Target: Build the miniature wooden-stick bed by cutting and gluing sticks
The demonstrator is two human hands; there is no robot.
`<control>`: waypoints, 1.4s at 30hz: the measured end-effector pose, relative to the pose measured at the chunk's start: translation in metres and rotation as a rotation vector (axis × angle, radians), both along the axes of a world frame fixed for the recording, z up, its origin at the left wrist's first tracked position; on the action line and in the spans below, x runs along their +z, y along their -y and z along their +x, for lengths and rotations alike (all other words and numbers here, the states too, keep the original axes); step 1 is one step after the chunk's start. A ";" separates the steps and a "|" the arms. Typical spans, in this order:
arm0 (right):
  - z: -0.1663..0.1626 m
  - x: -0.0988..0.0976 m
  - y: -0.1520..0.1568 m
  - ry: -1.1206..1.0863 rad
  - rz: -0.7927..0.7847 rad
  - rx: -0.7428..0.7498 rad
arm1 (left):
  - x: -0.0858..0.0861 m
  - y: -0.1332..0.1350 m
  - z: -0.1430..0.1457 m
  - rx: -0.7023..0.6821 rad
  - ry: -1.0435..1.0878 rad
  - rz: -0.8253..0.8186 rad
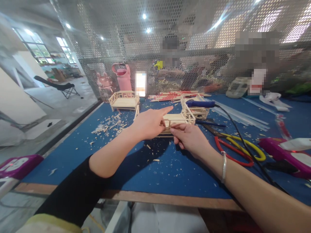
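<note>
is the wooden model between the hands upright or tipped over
Upright, it seems: the wooden model shows its slatted surface facing up. The left hand and right hand hide part of it.

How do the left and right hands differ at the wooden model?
Pose: the left hand extends its index finger; the right hand has bent fingers, thumb and index together.
Wrist: the right has a silver bracelet; the left is bare.
Sleeve: the left arm shows a black sleeve; the right shows none.
Shared: both are at the wooden model.
</note>
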State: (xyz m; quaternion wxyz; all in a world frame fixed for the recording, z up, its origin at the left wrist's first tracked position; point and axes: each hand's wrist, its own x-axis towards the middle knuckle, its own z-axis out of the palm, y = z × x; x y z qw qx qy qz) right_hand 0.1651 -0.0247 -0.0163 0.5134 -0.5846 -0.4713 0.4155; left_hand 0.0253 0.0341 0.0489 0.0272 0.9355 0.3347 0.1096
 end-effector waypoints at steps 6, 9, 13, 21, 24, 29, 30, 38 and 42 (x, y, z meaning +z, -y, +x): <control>-0.001 0.001 0.000 -0.005 -0.016 -0.017 | 0.000 0.002 0.001 0.016 0.000 0.020; 0.000 0.000 -0.002 -0.003 -0.016 -0.018 | 0.000 0.003 0.002 0.020 0.006 0.032; 0.002 0.001 0.000 0.092 -0.022 -0.049 | 0.000 0.002 0.001 0.018 0.019 0.014; 0.019 0.038 0.030 1.043 -0.004 -0.020 | -0.001 0.000 0.001 0.018 0.020 -0.029; 0.024 0.060 0.037 1.259 -0.079 0.112 | -0.002 -0.001 0.001 0.000 0.048 -0.018; 0.019 0.068 0.029 1.099 -0.079 0.130 | -0.002 -0.001 -0.001 0.000 0.030 -0.018; 0.016 0.064 0.025 1.052 -0.059 0.135 | -0.002 -0.001 -0.001 0.005 0.023 -0.007; 0.000 0.024 0.005 0.393 -0.132 0.095 | -0.001 0.001 0.000 0.008 0.018 0.002; 0.001 0.018 0.002 0.185 -0.122 0.082 | 0.000 0.001 0.001 0.012 0.022 -0.017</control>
